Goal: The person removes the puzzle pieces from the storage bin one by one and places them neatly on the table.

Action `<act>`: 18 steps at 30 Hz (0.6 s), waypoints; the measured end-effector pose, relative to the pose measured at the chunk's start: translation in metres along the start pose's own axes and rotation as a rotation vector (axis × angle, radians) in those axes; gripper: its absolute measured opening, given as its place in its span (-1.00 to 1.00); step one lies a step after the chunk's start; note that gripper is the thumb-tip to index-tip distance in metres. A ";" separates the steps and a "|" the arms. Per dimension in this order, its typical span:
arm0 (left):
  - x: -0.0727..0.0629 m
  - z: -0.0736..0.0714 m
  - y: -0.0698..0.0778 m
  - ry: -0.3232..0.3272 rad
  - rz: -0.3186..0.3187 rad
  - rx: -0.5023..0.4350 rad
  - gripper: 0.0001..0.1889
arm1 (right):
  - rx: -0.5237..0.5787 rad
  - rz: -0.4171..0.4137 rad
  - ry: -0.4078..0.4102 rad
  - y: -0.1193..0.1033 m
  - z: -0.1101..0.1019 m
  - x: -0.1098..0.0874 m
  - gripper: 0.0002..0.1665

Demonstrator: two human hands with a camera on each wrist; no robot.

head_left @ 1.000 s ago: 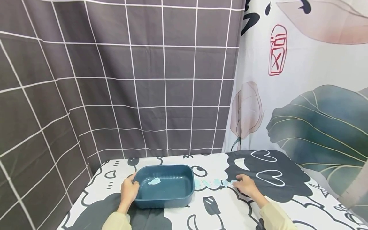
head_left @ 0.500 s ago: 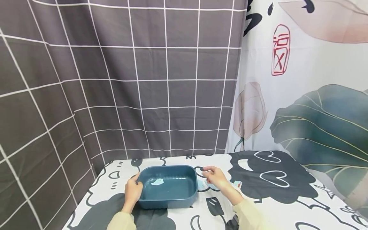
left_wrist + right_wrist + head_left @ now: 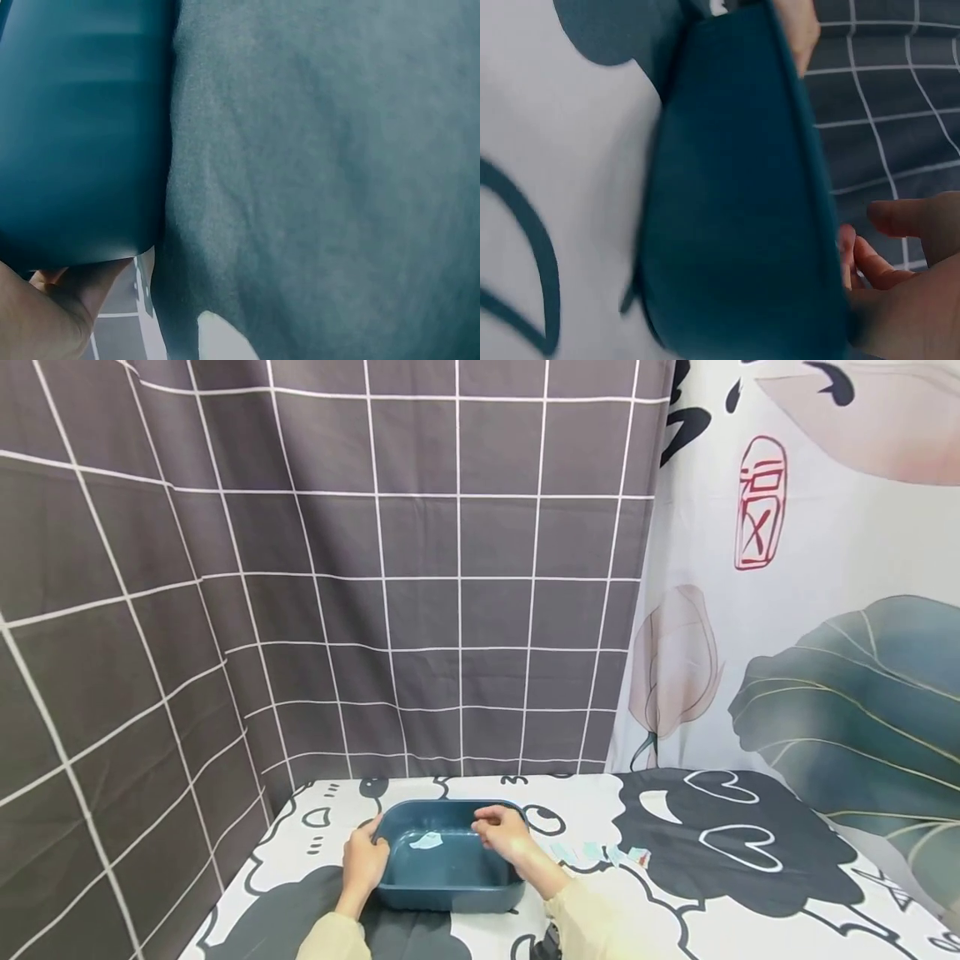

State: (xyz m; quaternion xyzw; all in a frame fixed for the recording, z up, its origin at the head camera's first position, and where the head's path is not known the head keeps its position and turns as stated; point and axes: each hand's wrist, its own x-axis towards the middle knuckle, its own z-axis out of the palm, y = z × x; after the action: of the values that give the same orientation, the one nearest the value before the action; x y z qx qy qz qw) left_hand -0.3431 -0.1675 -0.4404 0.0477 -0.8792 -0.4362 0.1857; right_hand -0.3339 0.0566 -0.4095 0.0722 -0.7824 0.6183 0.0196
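A dark teal rectangular basin (image 3: 450,900) stands on the patterned cloth. My left hand (image 3: 365,864) grips its left end; in the left wrist view, fingers and thumb bend round the basin's end. Inside the basin lies one small pale-blue packet-like piece (image 3: 427,841). Over the basin's right rim hovers my right hand (image 3: 510,839), its fingers bent. In the right wrist view, the thumb stands off from the curled fingers of that hand (image 3: 922,277), and whether anything small is between them is hidden. Several similar pale pieces (image 3: 592,851) lie in a row to the right.
A black-and-white cartoon cloth (image 3: 570,810) covers the table. The rightmost piece in the row (image 3: 639,857) carries a red mark. Behind the table hangs a grey grid curtain (image 3: 427,693); a white floral curtain (image 3: 697,735) hangs at the right.
My right hand has moved left from the right end of the row of pale pieces to above the basin. The left hand keeps its grip on the basin. The head view has shifted slightly.
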 end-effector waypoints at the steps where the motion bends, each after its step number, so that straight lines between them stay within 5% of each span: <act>1: 0.000 0.001 0.000 0.005 0.002 0.001 -0.48 | 0.006 0.001 -0.010 0.001 0.005 0.001 -0.61; 18: 0.000 0.003 -0.001 0.020 0.012 -0.003 -0.48 | 0.073 0.108 0.021 0.010 0.069 0.024 -0.64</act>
State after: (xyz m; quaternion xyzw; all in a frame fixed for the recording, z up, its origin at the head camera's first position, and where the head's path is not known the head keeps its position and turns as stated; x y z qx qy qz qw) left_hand -0.3442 -0.1661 -0.4428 0.0464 -0.8769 -0.4360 0.1971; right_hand -0.3547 -0.0100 -0.4322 0.0238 -0.7620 0.6471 -0.0081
